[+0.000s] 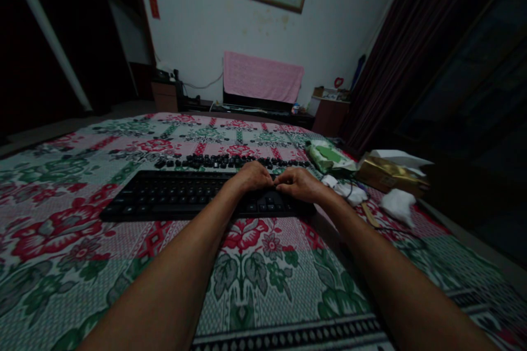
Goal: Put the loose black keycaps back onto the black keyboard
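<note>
A black keyboard (164, 194) lies on the flowered bedspread, its left part filled with rows of keys. Over its right part, my left hand (254, 176) rests with bent fingers, closed at the tips. From the other side my right hand (300, 184) meets it in a pinch, the fingertips of both almost touching at the keyboard's upper right area. Whatever is between the fingers is too small and dark to make out. Behind the keyboard stretches a long row of loose black keycaps (216, 161), partly covered by my hands.
To the right lie a green-and-white packet (329, 156), a golden tissue box (385, 173), crumpled white tissues (398, 205) and a flat wooden stick (369, 215). Dark cable runs among them. The bedspread (164, 296) reaches to the far edge, before a pink-towelled television (263, 78).
</note>
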Demonstrator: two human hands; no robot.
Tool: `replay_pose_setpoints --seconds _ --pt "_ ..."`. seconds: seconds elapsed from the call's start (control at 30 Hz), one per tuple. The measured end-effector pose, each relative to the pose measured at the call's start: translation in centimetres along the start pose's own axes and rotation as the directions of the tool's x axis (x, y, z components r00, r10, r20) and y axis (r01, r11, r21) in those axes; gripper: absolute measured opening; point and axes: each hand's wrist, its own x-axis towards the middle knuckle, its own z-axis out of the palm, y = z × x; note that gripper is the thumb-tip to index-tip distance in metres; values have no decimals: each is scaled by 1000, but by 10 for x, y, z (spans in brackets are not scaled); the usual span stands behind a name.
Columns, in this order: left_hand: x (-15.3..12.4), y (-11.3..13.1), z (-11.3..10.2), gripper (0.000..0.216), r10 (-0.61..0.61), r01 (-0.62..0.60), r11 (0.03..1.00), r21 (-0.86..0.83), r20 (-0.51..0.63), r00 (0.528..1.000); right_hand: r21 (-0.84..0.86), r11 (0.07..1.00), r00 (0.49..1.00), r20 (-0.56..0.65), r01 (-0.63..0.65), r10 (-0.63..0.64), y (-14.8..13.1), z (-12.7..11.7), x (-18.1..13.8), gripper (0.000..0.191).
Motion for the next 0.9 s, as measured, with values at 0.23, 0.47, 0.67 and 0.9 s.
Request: replay_pose_setpoints --seconds 0.23,0.47,0.67,0.9 --pt "-1 9 -4 27 28 -28 996 86 5 1000 34 998 996 71 -60 58 -5 0 -1 18" --pt "3 2 -2 21 42 -43 988 146 10 999 14 997 997 4 -72 72 -7 2 -1 18" --pt "-2 4 -2 21 -40 40 999 0 23 999 19 998 998 7 -55 55 -5 2 0 20" --pt "-3 9 2 19 -25 29 998 62 -50 998 47 993 994 22 -105 104 -10 2 -2 20"
